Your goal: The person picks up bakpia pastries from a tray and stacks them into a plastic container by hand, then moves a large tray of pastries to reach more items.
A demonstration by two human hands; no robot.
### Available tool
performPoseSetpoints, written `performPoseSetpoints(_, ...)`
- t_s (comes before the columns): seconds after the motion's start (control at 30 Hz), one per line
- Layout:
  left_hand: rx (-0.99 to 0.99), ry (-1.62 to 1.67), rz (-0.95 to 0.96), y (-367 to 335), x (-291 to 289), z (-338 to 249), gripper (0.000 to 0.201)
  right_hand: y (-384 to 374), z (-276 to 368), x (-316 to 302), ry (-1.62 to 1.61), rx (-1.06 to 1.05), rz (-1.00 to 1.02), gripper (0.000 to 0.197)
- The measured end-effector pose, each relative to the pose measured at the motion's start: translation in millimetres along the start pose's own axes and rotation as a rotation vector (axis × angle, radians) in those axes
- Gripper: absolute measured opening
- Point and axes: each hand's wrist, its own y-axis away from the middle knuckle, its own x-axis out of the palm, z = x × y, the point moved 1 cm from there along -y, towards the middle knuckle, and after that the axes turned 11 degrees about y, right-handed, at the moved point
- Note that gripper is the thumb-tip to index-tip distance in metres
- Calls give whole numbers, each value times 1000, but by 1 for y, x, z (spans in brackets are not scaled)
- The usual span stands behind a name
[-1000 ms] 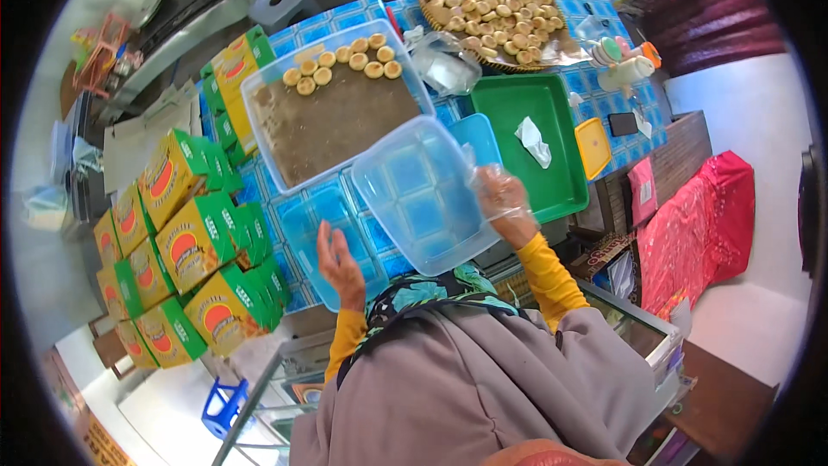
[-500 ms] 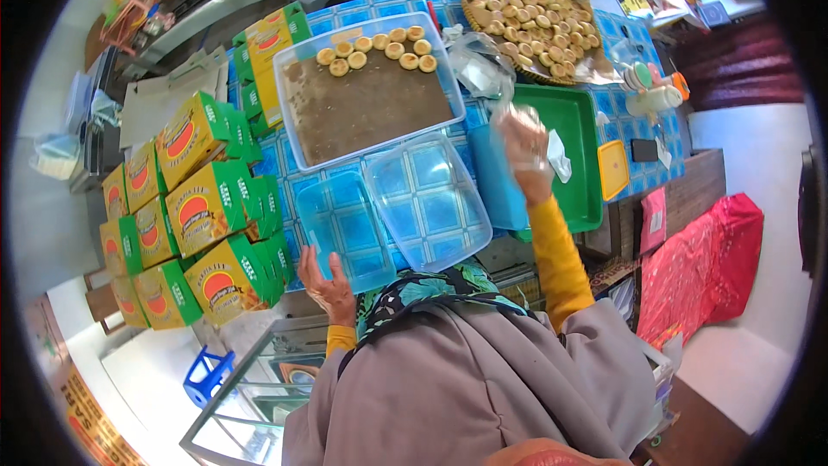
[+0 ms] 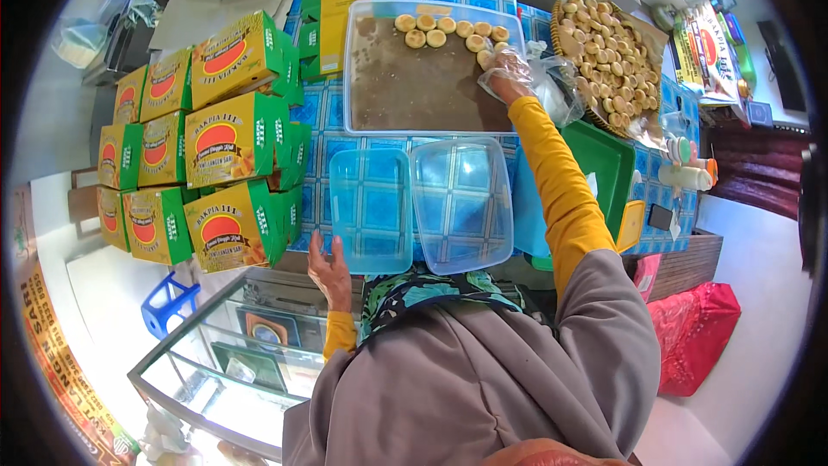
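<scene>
My right hand (image 3: 510,74), in a clear plastic glove, reaches into the right side of a large clear tray (image 3: 431,132). Its fingers are at the round golden pastries (image 3: 427,22) grouped along the tray's far side. Crinkled plastic and the hand itself hide the fingertips, so a grip on a pastry cannot be made out. My left hand (image 3: 329,273) is bare and empty, with fingers apart, by the table's near edge. Close to it on the right stands a blue translucent container (image 3: 371,211). Next to that lies a clear plastic lid or shallow container (image 3: 463,205).
Yellow-and-green boxes (image 3: 226,140) are stacked at the left. A basket (image 3: 561,34) heaped with pastries stands at the far right, beside a clear plastic bag (image 3: 552,91). A green tray (image 3: 617,164) sits under my right arm. A glass display case (image 3: 233,345) is at the lower left.
My right hand has moved from above the green tray, leftward and away from me, to the pastries in the large tray. My left hand stays open near the blue container. The view has shifted.
</scene>
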Motion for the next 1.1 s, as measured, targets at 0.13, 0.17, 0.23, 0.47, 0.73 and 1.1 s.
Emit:
performPoseSetpoints(0.13, -86, 18, 83, -24, 0, -3, 42, -1, 2, -3, -5, 0, 64, 30)
performPoseSetpoints(0.17, -88, 24, 82, -29, 0, -1, 42, -3, -1, 1, -4, 14, 110, 31)
performPoseSetpoints(0.23, -68, 105, 180, -45, 11, 5, 42, -9, -33, 28, -28, 42, -28, 30)
performPoseSetpoints(0.47, -181, 200, 302, -60, 16, 15, 42, -29, 0, -5, -97, -21, -5, 27)
performPoseSetpoints(0.73, -149, -27, 466, -69, 22, 8, 33, 8, 40, 0, 9, -140, -280, 22)
performPoseSetpoints(1.1, -373, 667, 312, -57, 28, -6, 44, 33, 71, -65, -268, 36, 83, 26)
